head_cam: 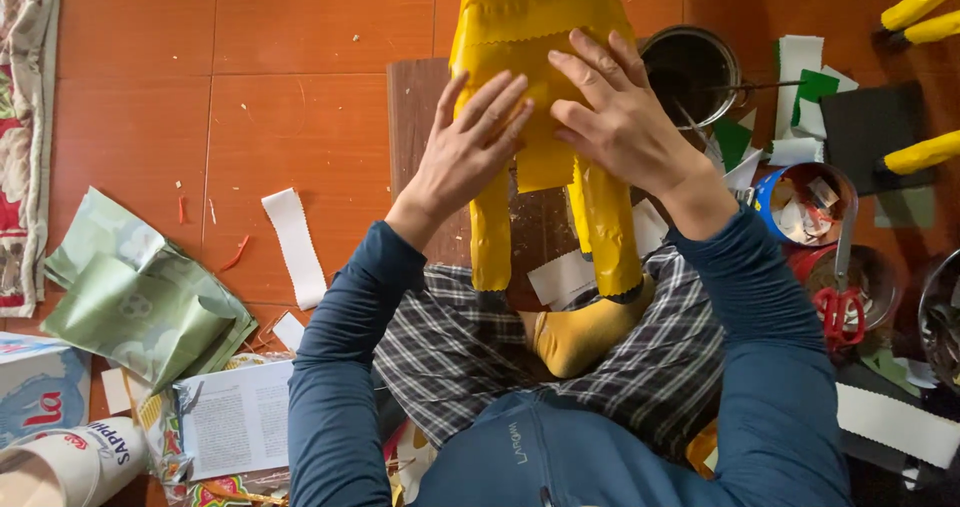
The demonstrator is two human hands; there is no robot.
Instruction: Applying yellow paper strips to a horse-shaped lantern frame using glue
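Head view: I see my left hand (468, 152) and right hand (615, 117) pressed flat, fingers spread apart, on the yellow paper-covered four-legged figure (530, 37) at twelve o'clock over a brown wooden board (415, 117). A dark round tin (690, 67) sits at one o'clock, red-handled scissors (838, 312) at three.

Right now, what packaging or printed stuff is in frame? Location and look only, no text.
White roll wrapper, bottom left corner: cylinder, white with dark and red print.
Blue and white pack, left edge above the roll: flat, with red print.
Printed page, floor by the left sleeve: white sheet, grey text blocks.
Green paper sheets, left floor: crumpled, pale green.
No screens or signs.
Both hands press the yellow paper figure.
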